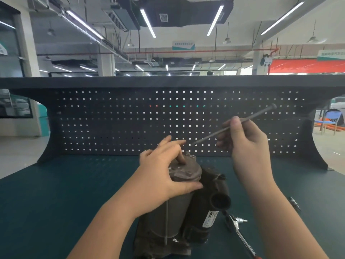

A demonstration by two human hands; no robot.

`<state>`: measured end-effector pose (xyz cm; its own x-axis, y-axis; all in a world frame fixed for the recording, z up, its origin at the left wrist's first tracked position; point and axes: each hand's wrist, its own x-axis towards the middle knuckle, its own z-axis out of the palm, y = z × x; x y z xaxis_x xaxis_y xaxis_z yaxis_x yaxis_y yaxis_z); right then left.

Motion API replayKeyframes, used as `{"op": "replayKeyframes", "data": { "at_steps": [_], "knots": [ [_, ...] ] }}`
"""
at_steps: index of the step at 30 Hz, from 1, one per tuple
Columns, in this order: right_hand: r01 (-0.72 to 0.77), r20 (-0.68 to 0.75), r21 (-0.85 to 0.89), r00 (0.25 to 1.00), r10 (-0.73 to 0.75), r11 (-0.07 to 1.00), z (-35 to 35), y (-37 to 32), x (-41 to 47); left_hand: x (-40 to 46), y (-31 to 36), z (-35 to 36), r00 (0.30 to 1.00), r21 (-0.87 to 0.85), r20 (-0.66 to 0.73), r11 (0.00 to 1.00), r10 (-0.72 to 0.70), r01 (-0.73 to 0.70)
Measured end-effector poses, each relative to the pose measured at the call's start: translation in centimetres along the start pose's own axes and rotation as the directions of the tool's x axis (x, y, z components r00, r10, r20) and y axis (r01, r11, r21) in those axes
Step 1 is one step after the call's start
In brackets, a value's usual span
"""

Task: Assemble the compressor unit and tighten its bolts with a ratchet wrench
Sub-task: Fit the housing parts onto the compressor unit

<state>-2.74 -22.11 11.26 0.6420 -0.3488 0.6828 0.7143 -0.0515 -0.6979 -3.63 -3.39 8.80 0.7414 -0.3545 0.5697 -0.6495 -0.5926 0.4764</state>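
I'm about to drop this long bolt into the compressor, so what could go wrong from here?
The long bolt is held near mid-shaft by the right hand, so its tip may wander and miss the hole. The left hand covers the end cap, so a finger could get poked. The ratchet wrench lies close to the right forearm and might get knocked.

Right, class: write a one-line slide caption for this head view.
Left hand steadies the compressor while right hand holds a long bolt above it.
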Motion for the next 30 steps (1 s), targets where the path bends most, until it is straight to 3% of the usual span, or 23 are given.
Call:
{"op": "replayKeyframes", "data": {
  "at_steps": [11, 17, 26, 30],
  "knots": [
    [0.062, 0.112, -0.239, 0.993, -0.036, 0.969, 0.2, 1.1, 0.3, -0.1, 0.1, 0.3, 0.996, -0.063, -0.016, 0.994, -0.089, 0.088],
    [0.055, 0.170, -0.263, 0.985, -0.009, 0.963, 0.7, 1.7, 0.5, 0.1, 0.2, 0.3, 0.957, -0.166, -0.029, 0.945, -0.290, 0.282],
    [-0.033, 0.179, -0.221, 0.981, 0.074, 0.975, 0.4, 2.4, 0.8, 0.2, -0.4, 0.5, 0.981, -0.230, -0.018, 0.956, -0.192, 0.182],
    [0.066, 0.224, -0.242, 0.975, -0.011, 0.968, 0.4, 2.0, 0.8, 0.2, -0.4, 0.5, 0.983, -0.252, -0.010, 0.952, -0.184, 0.176]
  ]
}}
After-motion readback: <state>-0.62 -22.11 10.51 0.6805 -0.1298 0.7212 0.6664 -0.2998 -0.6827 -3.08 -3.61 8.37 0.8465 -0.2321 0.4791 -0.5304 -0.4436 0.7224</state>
